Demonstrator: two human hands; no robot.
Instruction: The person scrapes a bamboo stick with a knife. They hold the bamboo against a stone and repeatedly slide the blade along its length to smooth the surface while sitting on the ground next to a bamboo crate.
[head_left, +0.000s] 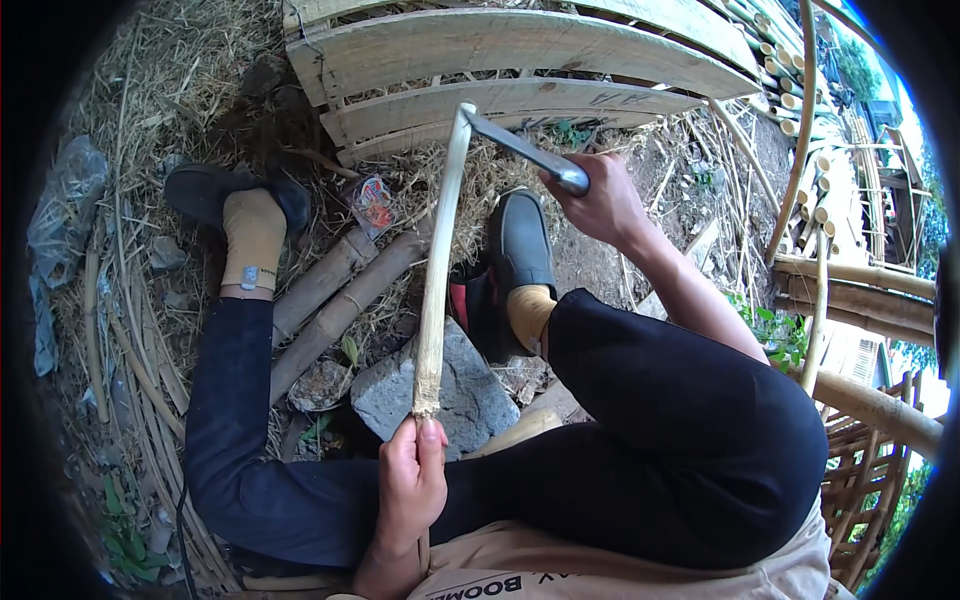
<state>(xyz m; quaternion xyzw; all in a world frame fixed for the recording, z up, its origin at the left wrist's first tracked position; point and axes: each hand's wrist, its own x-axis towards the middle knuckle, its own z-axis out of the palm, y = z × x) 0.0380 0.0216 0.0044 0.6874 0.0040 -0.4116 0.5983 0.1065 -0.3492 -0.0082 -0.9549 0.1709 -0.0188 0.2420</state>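
Observation:
My left hand (412, 475) is closed round the lower end of a long pale stick (437, 280), thumb lying along it. The stick rises almost upright in view, leaning slightly right, and looks stripped of bark down to a rough ring just above my thumb. My right hand (600, 200) grips a knife (522, 152) by its handle, which is mostly hidden in the fist. Its grey metal blade points left, with the tip meeting the stick's far end; whether it is cutting in, I cannot tell.
Slatted wooden boards (520, 60) stand just beyond the stick's end. A grey stone block (440, 385) and bamboo poles (345, 310) lie between my legs. Straw covers the ground, with a plastic bag (68, 205) at left. Cut bamboo (815, 200) is stacked at right.

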